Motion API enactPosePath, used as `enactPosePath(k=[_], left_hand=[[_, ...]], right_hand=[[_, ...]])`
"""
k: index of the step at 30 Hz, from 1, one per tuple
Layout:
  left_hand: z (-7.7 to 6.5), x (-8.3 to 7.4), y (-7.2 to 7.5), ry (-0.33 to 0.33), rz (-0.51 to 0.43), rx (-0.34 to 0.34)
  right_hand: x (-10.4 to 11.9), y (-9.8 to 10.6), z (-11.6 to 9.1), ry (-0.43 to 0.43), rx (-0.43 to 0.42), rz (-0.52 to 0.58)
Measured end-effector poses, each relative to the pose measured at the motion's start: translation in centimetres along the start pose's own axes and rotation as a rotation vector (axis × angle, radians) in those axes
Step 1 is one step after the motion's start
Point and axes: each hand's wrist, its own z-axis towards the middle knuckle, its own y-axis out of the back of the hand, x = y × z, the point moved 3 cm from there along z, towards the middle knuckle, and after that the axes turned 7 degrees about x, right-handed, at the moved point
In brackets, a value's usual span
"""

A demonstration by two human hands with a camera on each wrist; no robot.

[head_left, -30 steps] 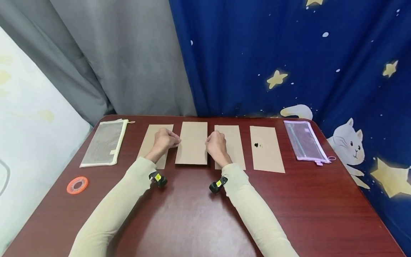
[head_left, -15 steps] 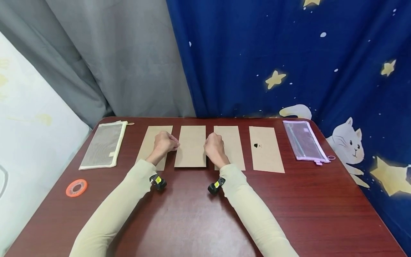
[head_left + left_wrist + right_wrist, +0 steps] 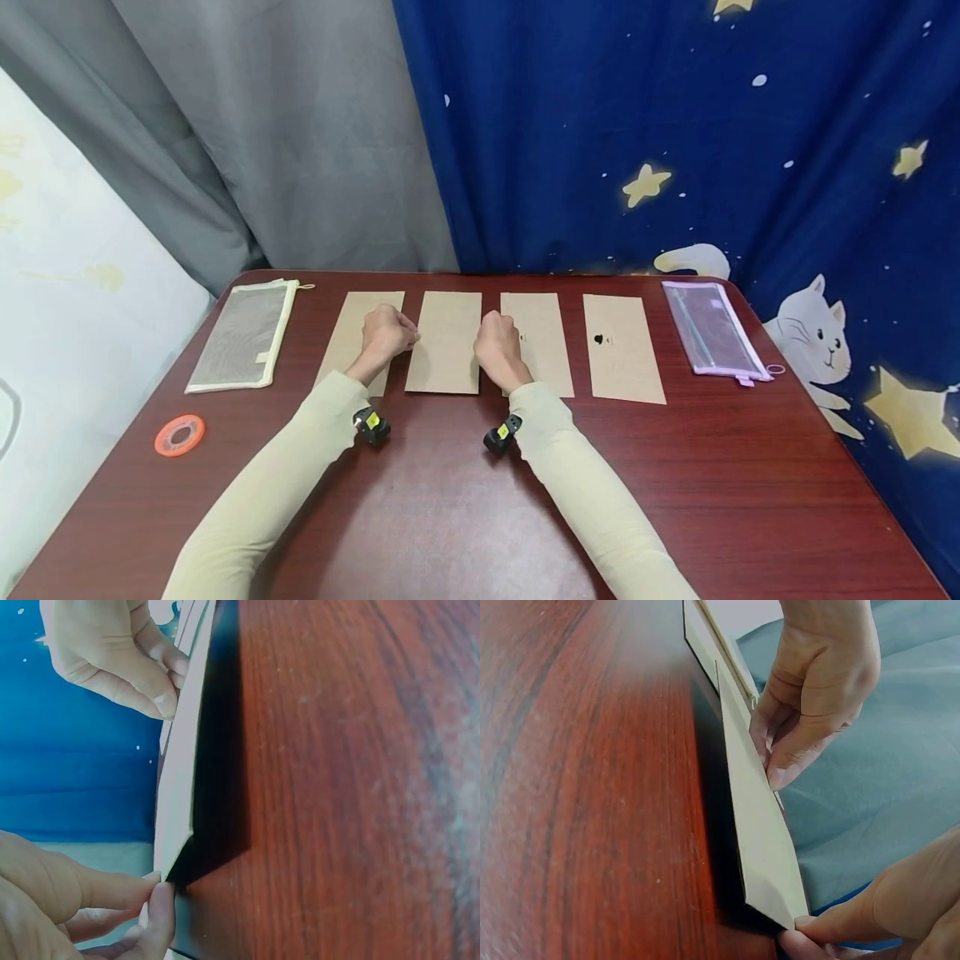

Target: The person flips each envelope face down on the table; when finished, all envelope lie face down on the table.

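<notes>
Head view: my left hand [image 3: 385, 333] and my right hand [image 3: 498, 342] each make a narrow pinch on opposite long edges of a plain tan card [image 3: 444, 343], a thin rectangle; the left wrist view shows its near edge raised off the dark red table [image 3: 345, 787], over a shadow [image 3: 223, 750]. Three more cards [image 3: 624, 358] flank it, one left, two right; a grey curtain [image 3: 300, 125] and a blue starry curtain [image 3: 555, 108] hang behind

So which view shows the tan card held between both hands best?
The head view: the tan card shows nearly its whole face between the left hand and right hand. Both wrist views foreshorten it but reveal its near edge raised off the table; the right one shows more of its face.
</notes>
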Motion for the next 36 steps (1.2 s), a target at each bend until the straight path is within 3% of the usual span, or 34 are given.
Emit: enactPosePath(k=[17, 26, 32, 36], left_hand=[[0.2, -1.0, 0.3, -0.111, 0.073, -0.050], [0.1, -1.4, 0.0, -0.134, 0.098, -0.065], [0.0, -1.0, -0.3, -0.140, 0.119, -0.043], [-0.2, -1.0, -0.1, -0.086, 0.088, -0.007]], right_hand=[[0.8, 0.4, 0.5, 0.025, -0.042, -0.083], [0.7, 0.5, 0.6, 0.018, -0.061, -0.119], [0.5, 1.2, 0.0, -0.008, -0.046, -0.042], [0.1, 2.0, -0.2, -0.032, 0.020, 0.091]])
